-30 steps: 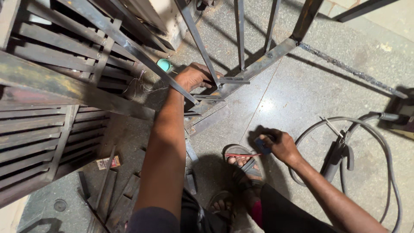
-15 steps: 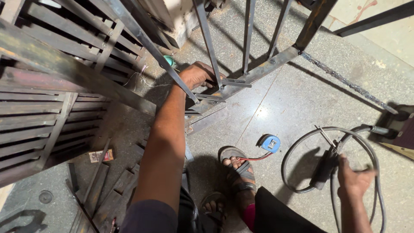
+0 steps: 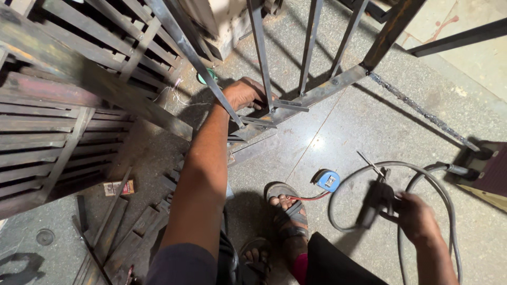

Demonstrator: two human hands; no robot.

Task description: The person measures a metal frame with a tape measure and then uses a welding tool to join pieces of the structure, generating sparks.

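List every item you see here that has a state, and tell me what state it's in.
Left hand: gripping the metal frame.
Right hand: closed on the electrode holder.
Tape measure: lying on the floor, untouched.
Cable: looped on the floor.

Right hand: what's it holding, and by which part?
The right hand grips the welding electrode holder by its dark handle, cable end toward the hand.

left hand (image 3: 244, 94) gripping, right hand (image 3: 417, 216) closed
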